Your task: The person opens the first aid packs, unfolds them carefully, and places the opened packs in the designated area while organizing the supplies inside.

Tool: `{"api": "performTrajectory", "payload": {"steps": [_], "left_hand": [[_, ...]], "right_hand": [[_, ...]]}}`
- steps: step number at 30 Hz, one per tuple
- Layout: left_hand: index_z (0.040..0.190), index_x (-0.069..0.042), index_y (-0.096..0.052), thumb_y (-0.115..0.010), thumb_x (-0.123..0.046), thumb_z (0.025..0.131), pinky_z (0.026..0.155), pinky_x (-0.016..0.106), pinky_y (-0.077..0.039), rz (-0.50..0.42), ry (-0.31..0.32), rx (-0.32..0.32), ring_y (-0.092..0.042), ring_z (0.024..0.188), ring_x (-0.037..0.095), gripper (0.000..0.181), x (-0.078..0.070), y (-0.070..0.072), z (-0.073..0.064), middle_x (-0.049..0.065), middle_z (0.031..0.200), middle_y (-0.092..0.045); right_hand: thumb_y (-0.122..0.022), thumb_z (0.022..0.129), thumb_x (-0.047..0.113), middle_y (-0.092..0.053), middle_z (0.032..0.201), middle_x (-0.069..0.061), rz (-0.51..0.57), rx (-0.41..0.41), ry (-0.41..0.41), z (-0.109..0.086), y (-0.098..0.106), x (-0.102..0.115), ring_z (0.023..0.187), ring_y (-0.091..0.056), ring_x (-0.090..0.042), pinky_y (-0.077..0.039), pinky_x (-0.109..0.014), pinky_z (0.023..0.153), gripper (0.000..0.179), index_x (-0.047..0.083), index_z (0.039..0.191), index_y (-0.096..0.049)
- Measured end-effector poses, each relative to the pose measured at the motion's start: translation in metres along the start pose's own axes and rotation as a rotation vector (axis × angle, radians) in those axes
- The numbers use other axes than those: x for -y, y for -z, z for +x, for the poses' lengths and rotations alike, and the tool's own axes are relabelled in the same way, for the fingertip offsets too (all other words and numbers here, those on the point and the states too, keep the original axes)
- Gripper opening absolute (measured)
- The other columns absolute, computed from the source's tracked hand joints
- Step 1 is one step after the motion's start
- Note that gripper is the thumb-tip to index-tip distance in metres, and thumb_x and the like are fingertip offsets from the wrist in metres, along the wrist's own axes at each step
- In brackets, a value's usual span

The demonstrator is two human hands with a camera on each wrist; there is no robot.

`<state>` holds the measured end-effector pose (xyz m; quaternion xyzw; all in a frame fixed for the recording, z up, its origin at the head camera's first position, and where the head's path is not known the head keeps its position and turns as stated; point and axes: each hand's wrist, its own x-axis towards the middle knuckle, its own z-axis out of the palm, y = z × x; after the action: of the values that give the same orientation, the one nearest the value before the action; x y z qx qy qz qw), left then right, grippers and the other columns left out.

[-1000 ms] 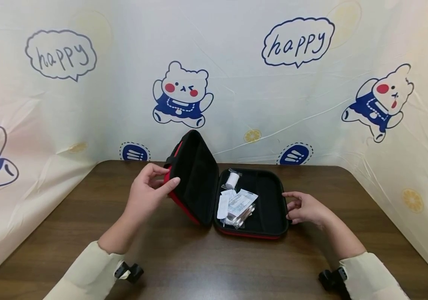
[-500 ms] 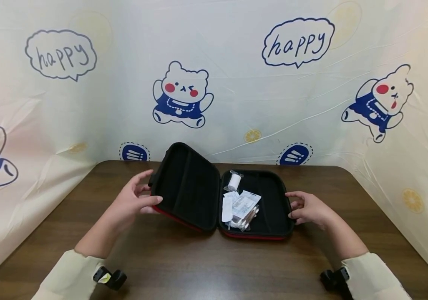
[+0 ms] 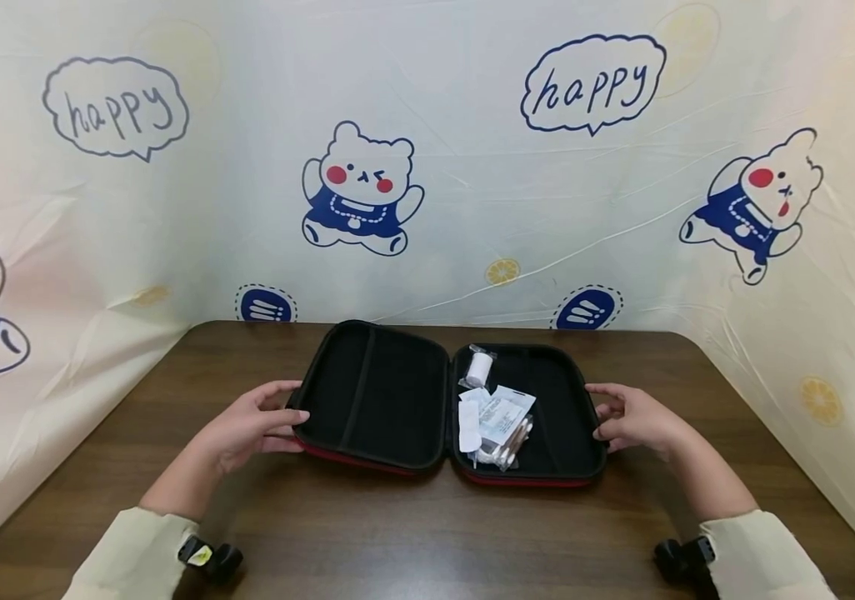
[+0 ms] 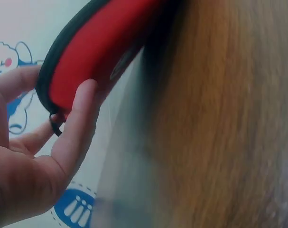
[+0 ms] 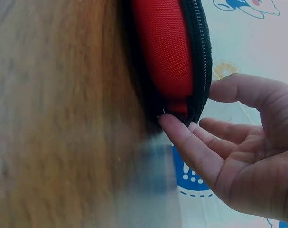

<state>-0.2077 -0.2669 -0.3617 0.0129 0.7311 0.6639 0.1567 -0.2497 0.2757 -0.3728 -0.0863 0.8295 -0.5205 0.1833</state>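
Observation:
A red-and-black zippered first-aid case [image 3: 562,392] lies open on the table. Its lid [image 3: 405,400] is folded out to the left, its outer side slightly above the wood. My left hand [image 3: 251,429] holds the lid's left edge, thumb over the rim and other fingers beneath; the lid's red outside [image 4: 82,66] shows in the left wrist view. At the case's right edge, my right hand [image 3: 641,423] pinches the zippered rim [image 5: 200,52]. Inside the right half are a wrapped white roll [image 3: 479,369], a printed packet [image 3: 506,414], a white strip [image 3: 469,427] and bagged cotton swabs [image 3: 506,450].
The brown wooden table [image 3: 412,542] extends around the case. Behind it hangs a pale cloth [image 3: 465,192] printed with cartoon bears and lettering. A small black camera sits on each wrist, the left one [image 3: 210,560] and the right one [image 3: 682,560].
My left hand has swung the lid leftward and down from a steep tilt to nearly flat. The case and my right hand have shifted a little to the right.

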Motion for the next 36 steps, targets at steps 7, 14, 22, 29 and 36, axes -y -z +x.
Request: {"api": "performTrajectory", "payload": {"steps": [7,14,22,29,36], "left_hand": [[0.146,0.005,-0.023,-0.066,-0.005,0.092,0.079,0.045,-0.057,0.098,0.093,-0.002,-0.065,0.088,0.026,0.070,0.015,0.007,0.004,0.033,0.133,-0.034],[0.141,0.008,-0.036,-0.075,-0.012,0.086,0.069,0.042,-0.059,0.374,0.081,-0.018,-0.067,0.074,0.025,0.070,0.015,0.009,0.002,0.025,0.107,-0.047],[0.142,0.004,-0.042,-0.077,-0.032,0.085,0.062,0.038,-0.058,0.668,0.088,-0.029,-0.064,0.067,0.022,0.076,0.005,0.007,0.000,0.011,0.087,-0.058],[0.144,-0.002,-0.043,-0.078,-0.044,0.081,0.060,0.040,-0.056,0.938,0.085,-0.003,-0.063,0.067,0.022,0.083,-0.013,0.004,0.001,0.019,0.105,-0.062],[0.134,0.000,-0.054,-0.078,-0.042,0.080,0.083,0.056,-0.049,1.196,-0.075,-0.079,-0.059,0.094,0.033,0.072,-0.036,-0.006,0.012,0.021,0.110,-0.064]], "right_hand": [[-0.066,0.081,-0.006,-0.057,0.119,-0.028,-0.024,0.002,-0.007,0.002,0.001,0.001,0.085,-0.062,-0.024,-0.058,-0.042,0.074,0.074,-0.010,0.146,-0.030],[-0.071,0.081,-0.004,-0.056,0.120,-0.029,-0.070,0.021,-0.010,0.004,0.003,0.001,0.088,-0.063,-0.025,-0.058,-0.043,0.074,0.076,-0.009,0.146,-0.031],[-0.073,0.082,-0.003,-0.053,0.122,-0.030,-0.041,0.035,-0.016,0.003,0.006,-0.002,0.088,-0.063,-0.025,-0.058,-0.044,0.076,0.077,-0.008,0.146,-0.030],[-0.070,0.084,-0.002,-0.052,0.123,-0.030,0.019,0.040,-0.006,0.003,0.008,-0.007,0.089,-0.064,-0.025,-0.058,-0.044,0.077,0.076,-0.007,0.147,-0.027],[-0.068,0.086,0.000,-0.048,0.130,-0.033,0.113,0.050,0.002,0.003,0.010,-0.009,0.091,-0.063,-0.025,-0.058,-0.046,0.077,0.077,-0.007,0.149,-0.024]]}}
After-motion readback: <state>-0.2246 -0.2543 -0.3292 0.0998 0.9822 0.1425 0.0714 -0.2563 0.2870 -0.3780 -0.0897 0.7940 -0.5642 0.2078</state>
